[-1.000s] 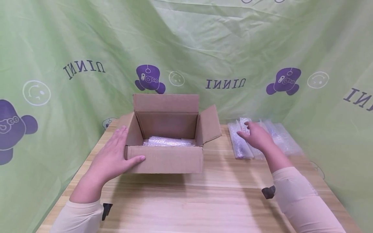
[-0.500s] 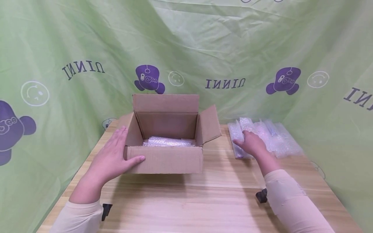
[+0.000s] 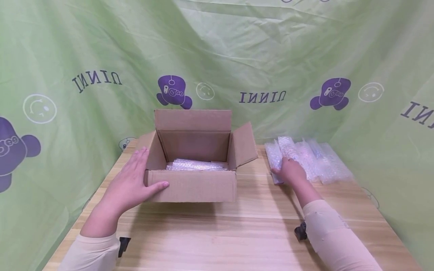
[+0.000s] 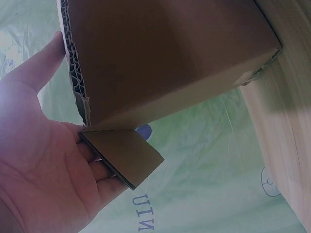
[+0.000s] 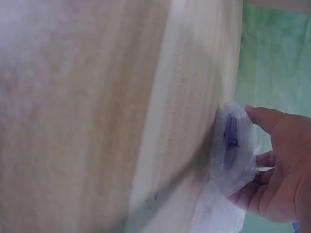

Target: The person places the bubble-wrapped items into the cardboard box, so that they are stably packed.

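An open cardboard box [image 3: 191, 186] stands at the middle-left of the table. Bubble-wrapped packets [image 3: 196, 165] lie inside it. My left hand [image 3: 127, 184] rests on its near left corner, thumb on the front flap and fingers fairly straight along the left flap [image 4: 124, 153]. To the right, several bubble-wrapped packets lie side by side, the leftmost packet [image 3: 273, 154] at the row's end. My right hand [image 3: 292, 172] is at the near end of that row. In the right wrist view, its thumb and curled fingers hold a bubble-wrapped packet [image 5: 233, 145] with something purple inside.
More clear bubble-wrapped packets [image 3: 330, 165] lie right of the right hand. The box's right flap [image 3: 245, 145] leans outward toward the row. A green printed curtain [image 3: 217, 56] hangs behind and beside the wooden table [image 3: 210, 237].
My right hand has come down and nearer from above the row to the near end of the left packets, its fingers closing in there. The left hand and box have stayed put.
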Motion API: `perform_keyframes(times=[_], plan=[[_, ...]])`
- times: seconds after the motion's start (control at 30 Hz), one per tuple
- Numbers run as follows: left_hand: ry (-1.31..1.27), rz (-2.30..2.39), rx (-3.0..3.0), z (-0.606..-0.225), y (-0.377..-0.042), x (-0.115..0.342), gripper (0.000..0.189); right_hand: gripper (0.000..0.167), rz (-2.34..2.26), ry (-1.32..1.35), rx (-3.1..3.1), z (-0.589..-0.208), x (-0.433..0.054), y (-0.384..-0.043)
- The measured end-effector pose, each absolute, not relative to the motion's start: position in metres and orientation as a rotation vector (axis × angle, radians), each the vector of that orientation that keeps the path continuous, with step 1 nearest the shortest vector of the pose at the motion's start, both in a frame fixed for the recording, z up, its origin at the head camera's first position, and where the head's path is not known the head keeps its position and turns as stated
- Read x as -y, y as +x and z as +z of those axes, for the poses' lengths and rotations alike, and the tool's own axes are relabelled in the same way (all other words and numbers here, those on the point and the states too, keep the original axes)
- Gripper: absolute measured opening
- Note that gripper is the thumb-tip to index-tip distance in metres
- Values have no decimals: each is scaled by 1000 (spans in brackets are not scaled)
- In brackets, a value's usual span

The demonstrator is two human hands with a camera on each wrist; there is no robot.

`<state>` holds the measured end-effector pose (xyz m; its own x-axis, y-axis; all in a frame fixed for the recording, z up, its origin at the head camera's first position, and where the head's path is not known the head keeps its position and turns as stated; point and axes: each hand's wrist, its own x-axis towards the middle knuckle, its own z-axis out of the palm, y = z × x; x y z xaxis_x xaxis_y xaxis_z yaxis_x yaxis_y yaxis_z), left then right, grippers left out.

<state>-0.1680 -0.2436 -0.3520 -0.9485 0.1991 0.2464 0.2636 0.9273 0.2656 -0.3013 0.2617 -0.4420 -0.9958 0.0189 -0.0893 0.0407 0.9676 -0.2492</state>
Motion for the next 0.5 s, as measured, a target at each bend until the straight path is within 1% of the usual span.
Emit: perform_keyframes(times=[0.5], plan=[[-350,-452,2875,-352,-168,244,116,63,-423,25,-3046,-445,-263,-299]])
